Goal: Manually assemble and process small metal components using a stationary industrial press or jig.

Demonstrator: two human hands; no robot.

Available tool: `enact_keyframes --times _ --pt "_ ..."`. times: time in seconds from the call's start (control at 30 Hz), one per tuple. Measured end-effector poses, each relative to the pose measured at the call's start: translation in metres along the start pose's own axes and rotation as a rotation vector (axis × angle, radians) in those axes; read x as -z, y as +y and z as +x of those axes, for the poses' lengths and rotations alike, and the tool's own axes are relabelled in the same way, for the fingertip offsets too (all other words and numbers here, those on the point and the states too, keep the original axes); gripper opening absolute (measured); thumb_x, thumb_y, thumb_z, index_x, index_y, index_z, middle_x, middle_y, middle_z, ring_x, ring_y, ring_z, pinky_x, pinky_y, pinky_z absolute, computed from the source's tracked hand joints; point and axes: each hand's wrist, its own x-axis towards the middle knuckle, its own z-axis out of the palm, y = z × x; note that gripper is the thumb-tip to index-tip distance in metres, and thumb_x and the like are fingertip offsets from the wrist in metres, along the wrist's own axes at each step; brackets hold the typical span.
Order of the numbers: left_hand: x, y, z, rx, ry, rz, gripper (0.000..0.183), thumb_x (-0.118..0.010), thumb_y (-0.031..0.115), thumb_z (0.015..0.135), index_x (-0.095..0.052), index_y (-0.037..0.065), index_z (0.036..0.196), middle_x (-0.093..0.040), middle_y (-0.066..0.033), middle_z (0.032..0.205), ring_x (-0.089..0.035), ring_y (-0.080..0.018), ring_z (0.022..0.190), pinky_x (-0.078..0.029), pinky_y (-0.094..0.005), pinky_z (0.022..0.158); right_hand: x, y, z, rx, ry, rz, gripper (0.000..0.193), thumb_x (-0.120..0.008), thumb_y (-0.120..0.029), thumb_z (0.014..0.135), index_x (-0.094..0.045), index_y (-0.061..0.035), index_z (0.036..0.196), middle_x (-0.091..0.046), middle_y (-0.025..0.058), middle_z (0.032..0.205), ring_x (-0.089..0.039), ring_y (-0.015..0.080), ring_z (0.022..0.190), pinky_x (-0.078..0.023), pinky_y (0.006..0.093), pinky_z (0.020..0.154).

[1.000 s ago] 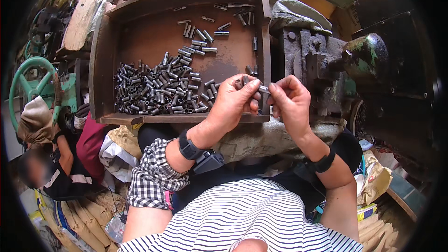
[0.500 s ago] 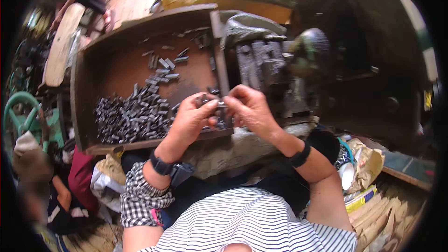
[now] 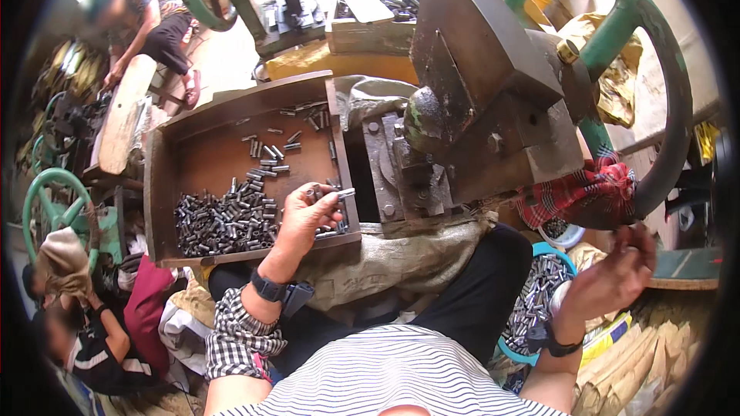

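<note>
Over the right front corner of the wooden box, my left hand (image 3: 304,219) pinches a small shiny metal tube (image 3: 346,193) between thumb and forefinger. Another small dark piece may be lodged in its curled fingers. A heap of short metal tubes (image 3: 223,219) fills the box's front left, with loose ones scattered behind it. Far to the right, my right hand (image 3: 613,281) is raised just below a red plaid cloth (image 3: 578,192) tied at the rim of a large green handwheel (image 3: 667,100). Its fingers look bent and are blurred; whether they hold anything is unclear.
A dark iron press (image 3: 493,69) stands right of the wooden box (image 3: 247,256). Its die block (image 3: 405,177) sits beside the box wall. A blue basin (image 3: 505,350) of metal pieces is by my right thigh. Two other people sit at the left, one far (image 3: 150,19), one near (image 3: 116,331).
My hands were together over the box's right edge; my right hand has moved away to the right, toward the wheel. My left hand keeps its tube. The view has shifted, showing more of the press.
</note>
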Motion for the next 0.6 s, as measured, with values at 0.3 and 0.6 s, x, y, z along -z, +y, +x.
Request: enact_keyframes --times 0.3,0.6 --pt "-0.054 0.006 0.048 -0.035 -0.068 0.06 0.02 -0.065 0.014 0.084 -0.056 0.001 0.095 -0.062 -0.0062 0.077 -0.063 -0.0134 0.062 -0.052 -0.024 0.053 -0.028 0.088 0.006 -0.169 -0.132 0.598 0.052 -0.07 -0.011 0.077 -0.047 0.0035 0.121 -0.057 0.0121 0.114 -0.056 0.0228 0.101 -0.047 0.0363 0.088" --pt "-0.058 -0.007 0.081 -0.069 -0.01 0.053 0.013 -0.061 0.009 0.085 -0.056 0.001 0.093 -0.062 -0.0057 0.076 -0.064 -0.0149 0.063 -0.054 -0.0246 0.053 -0.009 0.039 0.06 -0.197 -0.254 0.126 0.047 -0.066 -0.016 0.082 -0.05 0.0006 0.123 -0.058 0.011 0.115 -0.058 0.0193 0.098 -0.047 0.0325 0.088"
